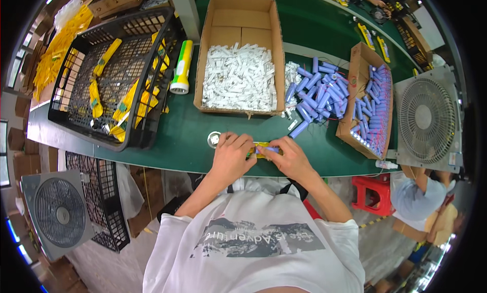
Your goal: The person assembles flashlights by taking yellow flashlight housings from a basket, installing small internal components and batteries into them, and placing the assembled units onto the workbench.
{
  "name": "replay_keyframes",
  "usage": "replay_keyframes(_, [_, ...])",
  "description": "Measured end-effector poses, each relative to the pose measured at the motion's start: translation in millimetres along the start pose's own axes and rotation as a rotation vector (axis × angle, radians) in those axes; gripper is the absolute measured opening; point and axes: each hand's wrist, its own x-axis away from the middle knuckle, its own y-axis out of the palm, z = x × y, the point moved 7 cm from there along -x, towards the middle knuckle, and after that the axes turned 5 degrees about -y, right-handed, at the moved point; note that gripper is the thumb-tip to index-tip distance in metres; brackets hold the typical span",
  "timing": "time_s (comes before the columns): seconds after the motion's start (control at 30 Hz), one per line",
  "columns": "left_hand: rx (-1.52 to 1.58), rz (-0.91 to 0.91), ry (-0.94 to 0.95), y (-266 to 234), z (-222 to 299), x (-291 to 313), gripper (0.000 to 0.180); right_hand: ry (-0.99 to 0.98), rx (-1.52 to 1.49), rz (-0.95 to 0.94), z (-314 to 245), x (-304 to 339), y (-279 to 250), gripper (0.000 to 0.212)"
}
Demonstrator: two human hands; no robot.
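Note:
Both my hands meet over the table's near edge at an opened yellow flashlight body (260, 156). My left hand (232, 152) is closed around it, and the round white lamp head (213, 139) sticks out past its left side. My right hand (289, 159) pinches a purple battery cell (272, 149) at the right end of the body. Fingers hide much of both, so I cannot tell how far in the cell sits. Beyond my right hand lies a heap of purple battery cells (321, 94), with a small white part (292, 124) in front of it.
A cardboard box (241, 18) of small white parts stands ahead. To its left are a yellow-green flashlight (182, 67) and a black crate (133, 136) holding yellow flashlight bodies. A carton of cells (347, 130) and a fan (426, 120) stand right. Another person (418, 196) sits beyond.

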Motion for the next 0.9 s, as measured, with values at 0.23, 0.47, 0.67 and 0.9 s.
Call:
replay_keyframes(0.23, [0.089,-0.09,0.043,-1.4,-7.0,-6.3,0.021,-0.018,0.069,-0.035,-6.0,-1.9,-8.6,0.045])
replay_keyframes(0.47, [0.093,-0.119,0.097,1.6,-5.2,1.7,0.023,0.202,-0.224,-0.041,4.1,-11.4,-29.2,0.032])
replay_keyframes(0.67, [0.177,-0.098,0.0,2.8,-1.9,1.4,0.023,0.601,-0.002,0.116,73.3,11.4,-66.4,0.022])
replay_keyframes(0.9, [0.147,-0.114,-0.009,1.3,0.2,0.1,0.022,0.662,0.059,-0.032,81.2,6.4,-41.7,0.016])
